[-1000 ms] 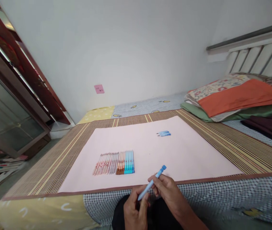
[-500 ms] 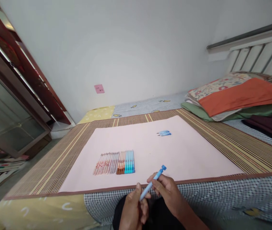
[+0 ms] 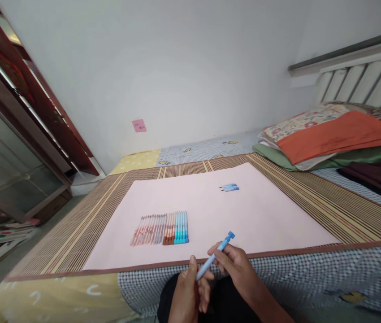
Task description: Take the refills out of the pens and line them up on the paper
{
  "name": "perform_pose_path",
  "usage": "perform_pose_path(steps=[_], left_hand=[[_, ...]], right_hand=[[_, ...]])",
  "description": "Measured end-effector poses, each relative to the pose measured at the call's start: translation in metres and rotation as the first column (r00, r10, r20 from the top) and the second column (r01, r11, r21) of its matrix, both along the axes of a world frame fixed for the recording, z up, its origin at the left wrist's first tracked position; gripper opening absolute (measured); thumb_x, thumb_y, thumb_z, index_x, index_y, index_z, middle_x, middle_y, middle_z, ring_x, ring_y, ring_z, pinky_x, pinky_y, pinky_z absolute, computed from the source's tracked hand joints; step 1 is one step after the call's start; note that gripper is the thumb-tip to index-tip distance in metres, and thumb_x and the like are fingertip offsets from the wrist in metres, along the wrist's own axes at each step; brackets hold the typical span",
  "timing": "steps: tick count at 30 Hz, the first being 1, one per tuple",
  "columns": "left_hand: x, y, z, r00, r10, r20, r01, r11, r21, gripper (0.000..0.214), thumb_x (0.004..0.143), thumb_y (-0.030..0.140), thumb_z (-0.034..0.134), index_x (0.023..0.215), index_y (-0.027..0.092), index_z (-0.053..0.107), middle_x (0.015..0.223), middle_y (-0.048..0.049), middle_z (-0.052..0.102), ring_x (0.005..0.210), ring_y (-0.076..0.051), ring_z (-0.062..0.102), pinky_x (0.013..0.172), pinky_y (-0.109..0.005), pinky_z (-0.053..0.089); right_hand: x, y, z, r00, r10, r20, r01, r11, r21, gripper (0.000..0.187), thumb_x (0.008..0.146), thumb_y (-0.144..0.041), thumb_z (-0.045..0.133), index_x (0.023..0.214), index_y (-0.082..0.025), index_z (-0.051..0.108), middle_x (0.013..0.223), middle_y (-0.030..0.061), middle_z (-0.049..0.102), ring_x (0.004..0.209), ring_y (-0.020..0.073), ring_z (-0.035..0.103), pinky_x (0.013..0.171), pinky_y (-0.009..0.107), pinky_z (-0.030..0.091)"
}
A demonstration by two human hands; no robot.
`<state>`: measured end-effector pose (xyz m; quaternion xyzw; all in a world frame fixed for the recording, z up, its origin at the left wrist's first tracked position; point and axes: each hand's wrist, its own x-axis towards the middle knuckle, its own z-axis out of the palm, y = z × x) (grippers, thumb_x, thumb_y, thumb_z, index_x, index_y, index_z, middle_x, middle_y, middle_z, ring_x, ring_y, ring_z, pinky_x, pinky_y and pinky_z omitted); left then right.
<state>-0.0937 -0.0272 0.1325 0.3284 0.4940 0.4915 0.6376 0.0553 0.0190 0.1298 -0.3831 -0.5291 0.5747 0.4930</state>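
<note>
A light blue pen (image 3: 211, 259) with a darker blue knob at its upper end slants over the near edge of the pink sheet. My right hand (image 3: 235, 264) pinches it about the middle between thumb and fingers. At the pen's lower end, my left hand (image 3: 188, 287) has its thumb and curled fingers closed around the barrel; the very tip is hidden. Left of the hands lies a neat row of pens (image 3: 160, 229), pinkish and clear, then brown and orange, then turquoise. Farther back, a few small blue pencils (image 3: 230, 187) with dark points lie together.
The pink sheet (image 3: 190, 197) covers part of a striped mat (image 3: 76, 224) on a bed with a checked cover. Pillows (image 3: 331, 137) and a dark folded cloth (image 3: 375, 177) are at the right. A white wall rises behind, bearing a pink note (image 3: 139, 125).
The pen and both hands have shifted very slightly to the right, and the left fingers have loosened a little. The row of pens and the blue pencils stay put.
</note>
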Motion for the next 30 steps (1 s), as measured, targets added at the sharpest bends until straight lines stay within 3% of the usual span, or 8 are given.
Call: perform_pose_path(steps=[3,5,9,13,16,19,25,30], left_hand=[[0.000,0.000,0.004,0.996,0.049,0.072,-0.056,0.994,0.094,0.060,0.068,0.068,0.082,0.093,0.015,0.069,0.062,0.0017,0.063,0.038,-0.004,0.041,0.039,-0.018,0.025],[0.000,-0.001,0.007,0.994,0.084,0.076,-0.094,0.985,0.142,0.055,0.062,0.057,0.092,0.088,0.016,0.067,0.066,0.0027,0.064,0.039,-0.002,0.040,0.041,-0.017,0.027],[-0.001,-0.005,0.008,0.996,0.071,0.059,-0.077,0.992,0.099,0.056,0.073,0.067,0.079,0.070,0.014,0.062,0.053,0.0018,0.058,0.034,-0.002,0.033,0.038,-0.018,0.019],[0.001,-0.008,0.004,0.995,0.051,0.083,-0.050,0.999,-0.020,0.071,0.076,0.082,0.064,0.075,0.011,0.067,0.045,-0.0006,0.053,0.032,-0.006,0.039,0.036,-0.019,0.020],[0.002,-0.011,0.005,0.990,0.036,0.138,-0.044,0.997,0.056,0.062,0.073,0.070,0.077,0.095,0.012,0.070,0.062,-0.0024,0.065,0.037,-0.005,0.044,0.038,-0.018,0.027],[0.002,-0.014,0.009,0.988,0.074,0.133,-0.093,0.985,0.145,0.048,0.069,0.052,0.090,0.088,0.015,0.066,0.064,0.0015,0.064,0.038,-0.002,0.040,0.040,-0.017,0.027],[0.003,-0.018,0.016,0.980,0.140,0.139,-0.164,0.968,0.188,0.046,0.073,0.053,0.086,0.075,0.014,0.063,0.065,0.0013,0.063,0.041,-0.001,0.036,0.043,-0.017,0.024],[0.006,-0.021,0.014,0.976,0.180,0.126,-0.199,0.967,0.162,0.050,0.067,0.055,0.090,0.084,0.014,0.064,0.065,0.0013,0.065,0.042,-0.002,0.039,0.042,-0.016,0.027]], right_hand=[[-0.001,0.000,-0.002,0.999,-0.038,0.011,0.039,0.999,-0.024,0.055,0.085,-0.069,0.067,0.091,-0.015,0.076,0.065,-0.0006,0.057,0.056,0.0119,0.047,0.054,0.027,0.039],[-0.001,0.000,-0.001,0.999,-0.051,0.019,0.052,0.998,-0.034,0.057,0.084,-0.071,0.067,0.091,-0.014,0.076,0.064,-0.0008,0.056,0.055,0.0119,0.046,0.054,0.027,0.039],[-0.001,-0.003,0.009,0.999,-0.033,0.005,0.034,0.999,-0.017,0.059,0.082,-0.073,0.068,0.090,-0.015,0.076,0.064,-0.0004,0.057,0.056,0.0128,0.048,0.055,0.027,0.040],[-0.001,-0.008,0.016,1.000,-0.015,-0.017,0.015,1.000,-0.023,0.058,0.079,-0.073,0.070,0.088,-0.015,0.076,0.066,0.0002,0.058,0.056,0.0126,0.048,0.055,0.027,0.039],[-0.001,-0.010,0.018,1.000,-0.027,-0.003,0.027,0.999,-0.029,0.058,0.078,-0.073,0.070,0.085,-0.016,0.075,0.065,-0.0001,0.058,0.055,0.0121,0.046,0.054,0.027,0.038],[0.001,-0.012,0.019,1.000,-0.018,0.015,0.018,0.999,-0.037,0.060,0.077,-0.075,0.070,0.082,-0.016,0.075,0.064,0.0001,0.058,0.054,0.0121,0.047,0.054,0.028,0.038],[0.005,-0.015,0.019,0.995,0.029,-0.097,-0.033,0.999,-0.036,0.067,0.086,-0.078,0.056,0.093,-0.015,0.075,0.075,0.0043,0.063,0.058,0.0131,0.052,0.056,0.029,0.043],[0.005,-0.018,0.019,0.999,0.005,-0.046,-0.007,0.999,-0.036,0.052,0.076,-0.068,0.077,0.088,-0.018,0.072,0.071,0.0000,0.061,0.057,0.0111,0.047,0.054,0.026,0.041]])
